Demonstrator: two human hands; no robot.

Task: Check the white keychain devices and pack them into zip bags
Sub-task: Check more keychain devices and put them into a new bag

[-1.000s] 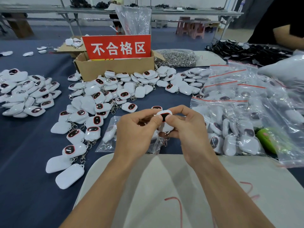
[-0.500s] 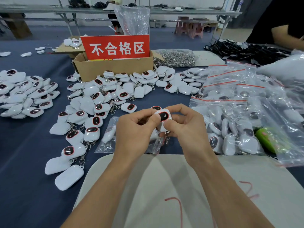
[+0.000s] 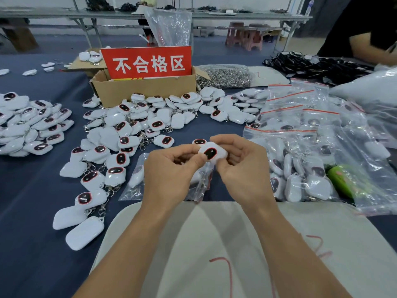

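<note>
Nearest to the person lies a white sheet (image 3: 214, 244) with red pen marks, and both forearms reach over it. Just beyond its far edge, the left hand (image 3: 169, 171) and the right hand (image 3: 242, 168) meet above the blue surface (image 3: 32, 211). Together they hold one white keychain device (image 3: 212, 152). The left hand pinches its left edge with thumb and forefinger. The right hand has its fingers curled around the right side, with the thumb at the lower edge.

Compared with half a second ago, the device is at the same place between the hands, but it is turned. Its dark, red-rimmed window now lies slanted, and more of the white shell shows toward the right hand. One second ago the thumbs covered more of it.

Under the hands lies a clear zip bag (image 3: 135, 179), flat on the surface as before, with a white device inside. To the left, loose devices (image 3: 120, 134) with metal clips are spread out. To the right lies a heap of filled zip bags (image 3: 300, 158) with red seals, beside a green object (image 3: 341, 179). A second pile of devices (image 3: 28, 123) lies at the far left.

Further back stands a cardboard box (image 3: 146, 91) that carries a red sign (image 3: 148, 62), with a bag of metal rings (image 3: 225, 77) to its right. Behind that is a heap of black items (image 3: 311, 65), and another person's arm (image 3: 369, 46) shows at the top right corner.
</note>
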